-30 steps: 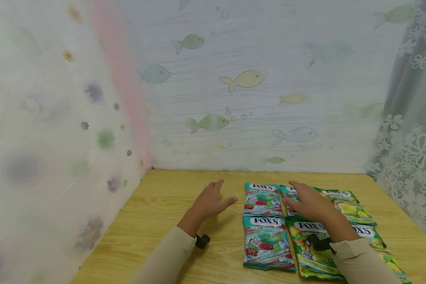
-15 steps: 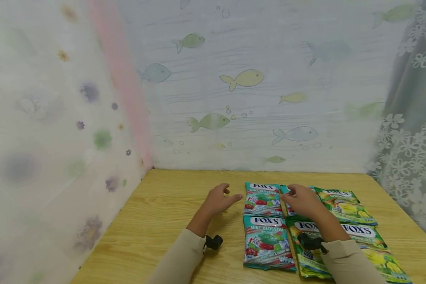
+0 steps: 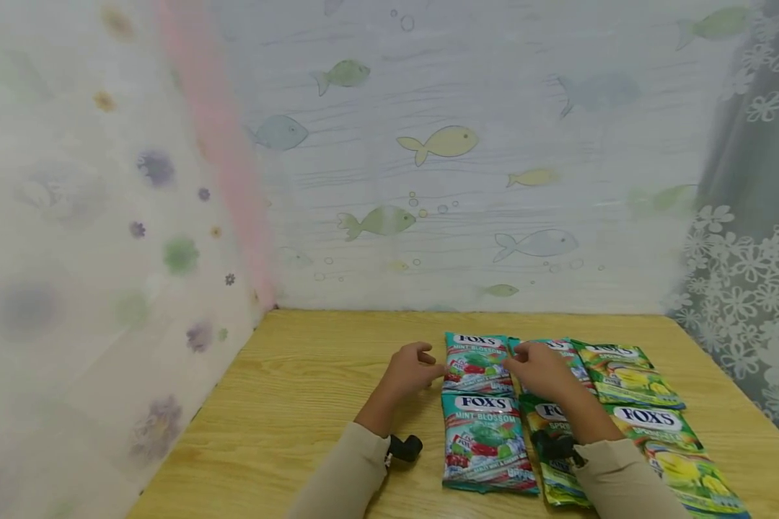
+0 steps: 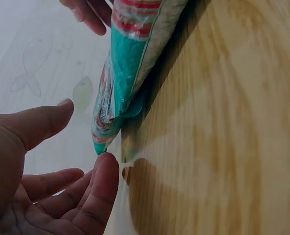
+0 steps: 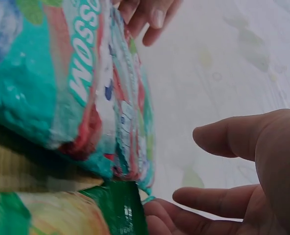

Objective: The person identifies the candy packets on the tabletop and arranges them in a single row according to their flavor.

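Teal FOX'S Mint Blossom candy bags lie flat on the wooden table. At the left edge of the far-left bag (image 3: 477, 366) is my left hand (image 3: 415, 370), thumb and fingers apart and loosely bent. In the left wrist view the fingertips (image 4: 105, 171) come close to the bag's end; contact is unclear. My right hand (image 3: 542, 370) hovers over the right side of that bag, partly covering another teal bag (image 3: 574, 355). The right wrist view shows its thumb (image 5: 223, 134) apart from the fingers, with nothing between them. A third teal candy bag (image 3: 487, 440) lies nearer me.
Several green-and-yellow FOX'S candy bags lie to the right: one at the back (image 3: 632, 375), one at the front right (image 3: 678, 461), and one partly under my right wrist (image 3: 555, 468). Behind the wooden table (image 3: 285, 404) stands a fish-patterned wall (image 3: 363, 288).
My left hand has moved right, toward the far-left teal candy bag. My right hand has shifted left and slightly nearer me, and its fingers have bent more. The bags lie as before.
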Tool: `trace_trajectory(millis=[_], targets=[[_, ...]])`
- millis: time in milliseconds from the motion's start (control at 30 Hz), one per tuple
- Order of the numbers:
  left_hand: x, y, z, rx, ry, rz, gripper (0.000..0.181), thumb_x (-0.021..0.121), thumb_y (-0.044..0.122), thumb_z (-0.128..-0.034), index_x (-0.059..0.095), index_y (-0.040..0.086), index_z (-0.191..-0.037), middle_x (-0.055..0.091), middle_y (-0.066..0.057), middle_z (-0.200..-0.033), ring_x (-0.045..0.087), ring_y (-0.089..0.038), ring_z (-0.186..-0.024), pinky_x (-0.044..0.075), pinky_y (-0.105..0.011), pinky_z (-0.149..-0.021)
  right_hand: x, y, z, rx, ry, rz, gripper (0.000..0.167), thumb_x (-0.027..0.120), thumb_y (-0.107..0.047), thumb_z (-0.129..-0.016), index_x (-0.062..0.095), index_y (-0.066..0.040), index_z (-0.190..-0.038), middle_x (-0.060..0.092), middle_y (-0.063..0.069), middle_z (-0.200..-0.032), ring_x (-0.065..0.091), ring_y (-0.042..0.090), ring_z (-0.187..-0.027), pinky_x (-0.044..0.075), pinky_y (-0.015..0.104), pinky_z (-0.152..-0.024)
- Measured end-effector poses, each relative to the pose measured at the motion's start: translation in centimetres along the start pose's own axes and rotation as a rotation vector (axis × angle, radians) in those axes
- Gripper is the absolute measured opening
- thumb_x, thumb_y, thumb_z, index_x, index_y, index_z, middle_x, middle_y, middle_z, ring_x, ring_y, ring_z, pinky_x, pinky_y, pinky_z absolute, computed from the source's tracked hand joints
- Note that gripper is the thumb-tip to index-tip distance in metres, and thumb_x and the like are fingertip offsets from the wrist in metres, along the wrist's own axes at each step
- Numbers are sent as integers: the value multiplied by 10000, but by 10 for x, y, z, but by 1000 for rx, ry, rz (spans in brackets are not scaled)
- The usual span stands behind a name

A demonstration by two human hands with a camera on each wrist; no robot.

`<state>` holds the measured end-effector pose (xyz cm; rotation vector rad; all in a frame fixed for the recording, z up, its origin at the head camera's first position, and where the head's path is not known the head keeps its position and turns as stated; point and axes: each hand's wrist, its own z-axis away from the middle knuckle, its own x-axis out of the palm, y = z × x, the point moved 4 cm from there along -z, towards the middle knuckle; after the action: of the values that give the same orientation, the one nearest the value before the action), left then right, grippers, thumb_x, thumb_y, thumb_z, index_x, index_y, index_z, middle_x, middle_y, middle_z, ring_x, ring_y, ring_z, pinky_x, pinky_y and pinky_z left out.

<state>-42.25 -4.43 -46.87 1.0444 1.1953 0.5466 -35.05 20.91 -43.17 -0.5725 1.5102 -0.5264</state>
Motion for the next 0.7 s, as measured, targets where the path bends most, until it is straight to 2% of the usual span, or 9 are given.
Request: trace_trajectory(millis=[167, 267, 300, 367, 433, 533, 567, 633, 700], targets=[[8, -3, -2, 23, -25, 20, 672, 786, 316, -939, 533, 24, -1489, 712, -108, -1231, 734, -179, -922, 615, -393, -831, 8, -1, -2, -11, 4, 20, 567, 602, -333, -1046, 563, 128, -1373, 630, 313, -1291, 612, 501, -1158, 554, 572, -888], [11, -6, -2, 27, -42, 40, 637, 777, 295, -950, 547, 26, -1479, 712, -103, -1230, 732, -171, -949, 616, -388, -841, 13, -3, -2, -11, -11, 15, 574, 612, -328, -1042, 553, 129, -1385, 626, 314, -1305, 615, 492, -1166, 557, 571, -897], [12, -7, -2, 27, -45, 52, 623, 774, 287, -953, 554, 25, -1474, 710, -104, -1234, 735, -172, -946, 618, -385, -836, 14, -3, -2, -16, -8, 22, 614, 615, -326, -1039, 510, 134, -1433, 606, 321, -1351, 599, 497, -1214, 554, 583, -924], [14, -9, -2, 26, -50, 80, 584, 764, 265, -962, 571, 30, -1460, 704, -108, -1245, 734, -173, -935, 624, -373, -806, 17, -3, -3, -7, -17, 12, 569, 633, -315, -1025, 556, 132, -1368, 656, 293, -1229, 661, 422, -1044, 578, 511, -817], [15, -11, -1, 30, -52, 91, 544, 758, 249, -966, 594, 41, -1441, 704, -103, -1255, 729, -169, -966, 622, -362, -817, 18, -2, -4, 5, -21, 8, 540, 654, -298, -1008, 575, 121, -1339, 673, 238, -1128, 644, 323, -905, 540, 430, -714], [18, -11, 1, 33, -63, 122, 504, 753, 209, -968, 614, 50, -1426, 706, -99, -1254, 730, -176, -993, 626, -354, -812, 20, 1, -6, 33, -41, -13, 396, 679, -264, -981, 612, 96, -1131, 591, 176, -890, 464, 219, -695, 384, 364, -604], [19, -10, 1, 33, -65, 129, 497, 753, 206, -967, 619, 55, -1421, 708, -94, -1250, 727, -176, -1006, 626, -352, -817, 20, 1, -6, 31, -37, -4, 447, 685, -259, -978, 605, 111, -1215, 629, 193, -971, 528, 230, -750, 430, 372, -625], [19, -9, 2, 29, -67, 136, 485, 750, 196, -968, 626, 57, -1416, 710, -83, -1237, 724, -175, -1014, 625, -349, -822, 20, 1, -6, 35, -37, 4, 451, 692, -245, -973, 599, 116, -1227, 637, 208, -985, 574, 258, -780, 486, 399, -647], [19, -8, 2, 23, -66, 139, 479, 748, 190, -967, 630, 60, -1413, 710, -75, -1229, 721, -173, -1010, 625, -349, -827, 20, 1, -5, 28, -34, 19, 531, 697, -240, -972, 565, 139, -1320, 664, 259, -1122, 646, 324, -907, 552, 460, -732]])
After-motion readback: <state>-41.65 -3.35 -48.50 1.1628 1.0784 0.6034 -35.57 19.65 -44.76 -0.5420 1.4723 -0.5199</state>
